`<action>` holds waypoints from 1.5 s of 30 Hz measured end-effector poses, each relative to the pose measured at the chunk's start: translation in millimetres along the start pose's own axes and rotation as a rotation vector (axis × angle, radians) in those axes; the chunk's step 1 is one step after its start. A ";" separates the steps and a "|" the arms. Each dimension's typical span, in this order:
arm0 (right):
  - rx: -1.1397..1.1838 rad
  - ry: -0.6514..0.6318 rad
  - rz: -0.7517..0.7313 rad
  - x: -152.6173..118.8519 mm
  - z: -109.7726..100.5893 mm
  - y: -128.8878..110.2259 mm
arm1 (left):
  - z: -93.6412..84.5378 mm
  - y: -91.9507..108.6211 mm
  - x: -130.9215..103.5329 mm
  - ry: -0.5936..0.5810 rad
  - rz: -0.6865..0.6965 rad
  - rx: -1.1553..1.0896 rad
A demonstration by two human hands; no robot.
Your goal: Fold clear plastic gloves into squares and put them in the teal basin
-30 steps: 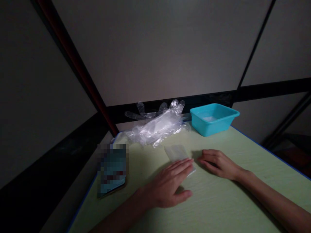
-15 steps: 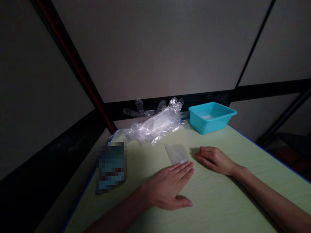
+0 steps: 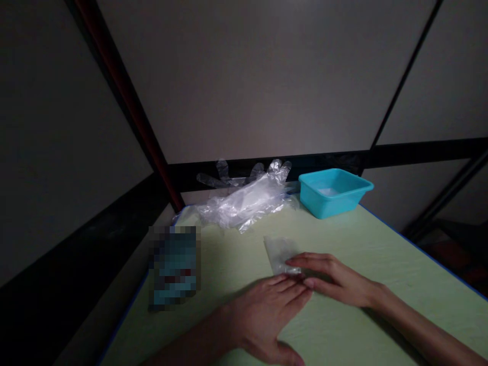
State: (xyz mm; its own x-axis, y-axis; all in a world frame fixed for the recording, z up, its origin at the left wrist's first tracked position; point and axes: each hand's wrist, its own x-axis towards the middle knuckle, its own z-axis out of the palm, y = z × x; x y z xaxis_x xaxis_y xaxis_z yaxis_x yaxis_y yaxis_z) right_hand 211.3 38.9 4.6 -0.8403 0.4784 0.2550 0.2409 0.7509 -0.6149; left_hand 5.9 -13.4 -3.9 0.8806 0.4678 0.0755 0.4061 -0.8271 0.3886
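A small folded sheet of thin translucent plastic (image 3: 281,250) lies flat on the table, of the same filmy look as the disposable gloves behind it. My left hand (image 3: 269,315) rests palm down with its fingers stretched, the fingertips on the plastic's near edge. From the right, my right hand (image 3: 337,279) reaches over the sheet's right side, fingers extended and touching it. Its thumb is apart from the fingers and meets the left fingertips. The near edge of the plastic is partly hidden under both hands.
A heap of clear disposable plastic gloves (image 3: 244,203) lies at the table's back edge. Right of it stands a turquoise plastic basin (image 3: 331,203). A pixelated bluish package (image 3: 175,269) is at the left edge of the pale green table (image 3: 366,335). Wall panels rise behind.
My right hand has moved left from beside the plastic onto its near right part, meeting the left fingertips. My left hand stays on the near edge. The view has tilted slightly.
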 end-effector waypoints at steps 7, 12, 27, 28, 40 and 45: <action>0.264 -0.202 -0.135 26.7 12.7 -18.8 | 3.5 -0.1 2.1 0.076 0.022 -0.051; 0.264 -0.250 -0.126 36.3 14.0 -6.3 | 7.6 -2.1 0.9 0.045 -0.024 0.008; 0.179 -0.169 -0.039 76.1 8.5 36.1 | -5.3 1.1 1.4 -0.077 0.003 -0.039; 0.178 -0.164 -0.033 78.7 8.0 38.1 | -5.2 1.0 1.5 -0.078 0.007 -0.041; 0.461 0.042 0.095 97.5 13.0 66.4 | -5.4 1.5 1.5 -0.091 0.006 0.000; 0.372 0.218 0.130 79.9 3.7 59.2 | -2.5 -0.8 1.2 -0.081 0.014 0.040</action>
State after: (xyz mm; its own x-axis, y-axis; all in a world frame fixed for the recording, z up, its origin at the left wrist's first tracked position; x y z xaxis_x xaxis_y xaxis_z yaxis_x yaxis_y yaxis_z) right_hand 156.6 119.9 -14.1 -0.6831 0.6726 0.2844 0.1135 0.4825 -0.8685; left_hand 6.0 -11.4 -1.9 0.9024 0.4308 0.0060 0.4016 -0.8461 0.3506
